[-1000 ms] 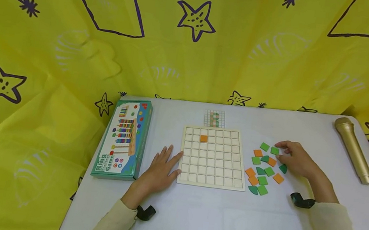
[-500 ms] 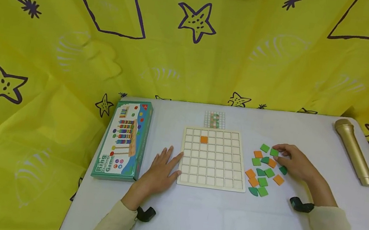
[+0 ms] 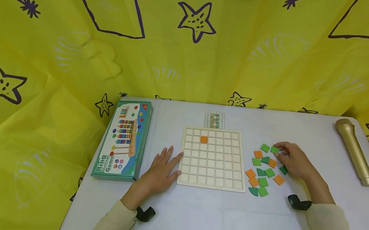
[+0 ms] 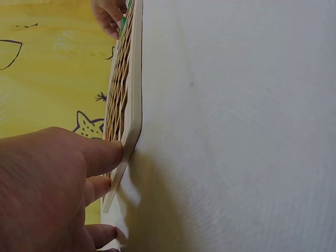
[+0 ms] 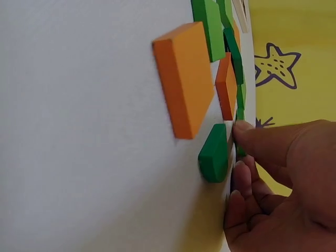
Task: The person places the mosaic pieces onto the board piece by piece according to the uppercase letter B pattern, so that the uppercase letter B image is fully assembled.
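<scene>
Right hand, nearer, pinches green tile, square, no long axis; tile right of board. Left hand, fingers spread, touches board's left edge.

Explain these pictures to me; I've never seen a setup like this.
There's no machine: a person is working bare-handed. The wide picture is taken from the head, looking forward and down; the two close ones are taken from the left and right wrists. On the white table lie a gridded board with one orange tile in it, a small pattern card, a game box, a gold microphone and loose orange and green pieces. The left hand touches the board's edge, fingers spread. The right hand pinches a green square tile.
</scene>
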Available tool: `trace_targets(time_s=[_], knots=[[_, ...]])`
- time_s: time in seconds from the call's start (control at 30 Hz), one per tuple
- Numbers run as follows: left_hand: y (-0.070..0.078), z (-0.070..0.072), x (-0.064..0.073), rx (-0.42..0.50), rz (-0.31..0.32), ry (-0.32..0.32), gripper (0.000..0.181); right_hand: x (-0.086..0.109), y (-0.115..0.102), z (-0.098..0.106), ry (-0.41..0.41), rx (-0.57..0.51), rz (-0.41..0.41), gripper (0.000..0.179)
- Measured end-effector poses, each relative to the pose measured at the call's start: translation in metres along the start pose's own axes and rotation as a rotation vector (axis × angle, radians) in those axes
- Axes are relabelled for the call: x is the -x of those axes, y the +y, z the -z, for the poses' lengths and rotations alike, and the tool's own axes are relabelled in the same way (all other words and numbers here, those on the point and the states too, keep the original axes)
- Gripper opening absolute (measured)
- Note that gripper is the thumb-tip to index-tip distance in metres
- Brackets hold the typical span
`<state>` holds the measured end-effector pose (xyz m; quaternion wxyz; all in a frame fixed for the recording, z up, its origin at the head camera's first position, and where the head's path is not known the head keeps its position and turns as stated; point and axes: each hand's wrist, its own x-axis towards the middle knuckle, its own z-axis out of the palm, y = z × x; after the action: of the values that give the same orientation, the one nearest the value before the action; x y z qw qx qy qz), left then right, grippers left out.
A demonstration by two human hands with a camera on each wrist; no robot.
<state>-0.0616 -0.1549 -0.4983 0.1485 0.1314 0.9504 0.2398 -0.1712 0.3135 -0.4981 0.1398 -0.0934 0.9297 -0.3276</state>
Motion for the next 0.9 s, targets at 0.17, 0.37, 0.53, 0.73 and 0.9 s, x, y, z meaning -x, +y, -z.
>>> trace_targets(time_s=[0.17,0.37,0.53,0.73,0.9], knots=[[0.001,0.001,0.0,0.004,0.002,-0.004,0.061,-0.005,-0.004,0.001,0.021,-0.008,-0.013,0.042],[0.001,0.001,0.0,0.009,0.012,-0.008,0.061,-0.015,-0.018,-0.003,0.04,-0.037,0.011,0.044],[0.0,0.001,0.0,0.008,0.018,-0.008,0.061,-0.026,-0.037,-0.011,0.039,-0.047,0.035,0.041],[-0.001,0.0,0.0,0.0,0.015,-0.011,0.061,-0.037,-0.06,-0.023,0.003,-0.06,0.072,0.039],[-0.002,-0.001,0.0,-0.008,0.012,-0.009,0.061,-0.044,-0.081,-0.035,-0.021,-0.081,0.101,0.038]])
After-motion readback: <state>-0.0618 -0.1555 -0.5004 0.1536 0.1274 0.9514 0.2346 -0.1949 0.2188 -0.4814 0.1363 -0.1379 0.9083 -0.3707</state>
